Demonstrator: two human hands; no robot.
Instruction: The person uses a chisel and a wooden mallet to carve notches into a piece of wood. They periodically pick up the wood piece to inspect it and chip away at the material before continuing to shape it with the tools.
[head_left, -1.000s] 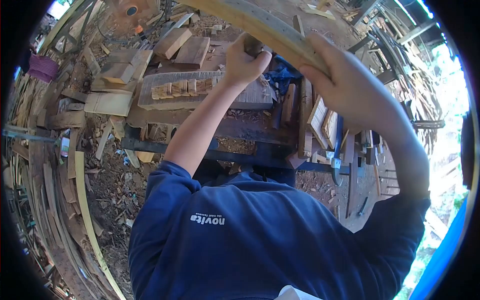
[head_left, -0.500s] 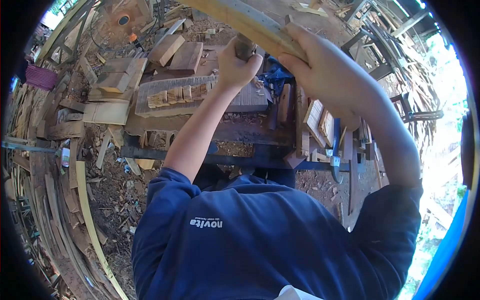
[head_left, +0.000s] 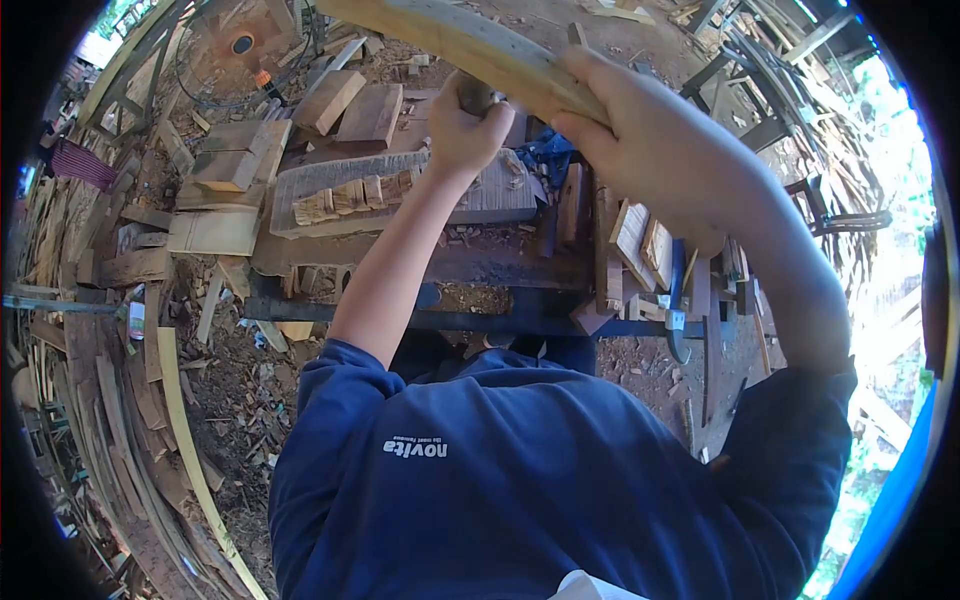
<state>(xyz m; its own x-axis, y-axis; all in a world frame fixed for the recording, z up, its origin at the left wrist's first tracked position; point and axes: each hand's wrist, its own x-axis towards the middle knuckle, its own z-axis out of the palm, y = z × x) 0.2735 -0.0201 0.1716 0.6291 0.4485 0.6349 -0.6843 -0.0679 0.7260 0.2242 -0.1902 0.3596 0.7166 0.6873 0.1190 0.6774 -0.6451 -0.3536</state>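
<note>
From the head view, I count two bare hands working: the left hand (head_left: 466, 132), near twelve o'clock, is curled into a fist around one dark brown rounded piece (head_left: 474, 93), partly hidden, and the right hand (head_left: 645, 125), between one and two, clasps one end of a long pale yellow wooden beam (head_left: 450, 42). That beam is raised and slants up to eleven o'clock.

One thick grey wooden slab (head_left: 490, 200) lies towards ten to twelve, bearing a row of pale notched wood (head_left: 355, 195); whether it is one piece or several, I cannot tell. Two brown rectangular wooden blocks (head_left: 370, 115) sit at eleven, two pale wooden blocks (head_left: 630, 238) at two, and one crumpled blue cloth-like bundle (head_left: 545, 158) at one.

The low brown counter (head_left: 440, 266) ends at a long dark rail (head_left: 450, 313) close before the person's navy shirt (head_left: 560, 470). Open room shows beyond the beam towards half past twelve. Chips litter the counter and the earth floor (head_left: 240, 420); piled timber strips (head_left: 105, 430) crowd eight o'clock.
</note>
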